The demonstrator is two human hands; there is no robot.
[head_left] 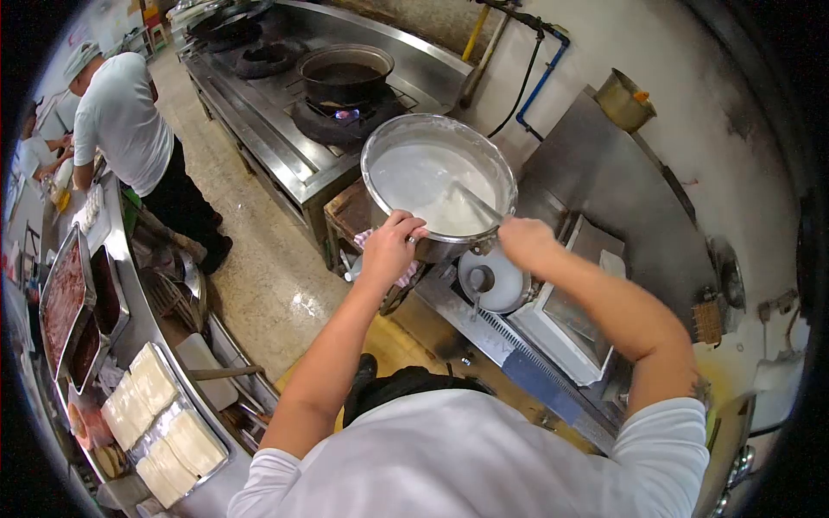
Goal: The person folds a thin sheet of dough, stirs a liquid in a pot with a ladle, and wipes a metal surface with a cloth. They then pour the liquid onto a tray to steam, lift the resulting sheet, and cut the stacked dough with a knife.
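At centre frame, we tilt the large round steel pot [439, 186] of white liquid, our left hand [393, 246] gripping its near rim through a checked cloth [404, 274], our right hand [524, 242] closed at its handle — steadiness matters.

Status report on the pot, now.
Left hand grips pot rim. Right hand holds ladle in white liquid. Lit burner behind pot.

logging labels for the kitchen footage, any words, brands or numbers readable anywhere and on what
None can be read.
The scale by the right hand shows no legible display or brand.
The pot gripped by the left hand is unmarked.
Coloured items at the far top left are too blurred.
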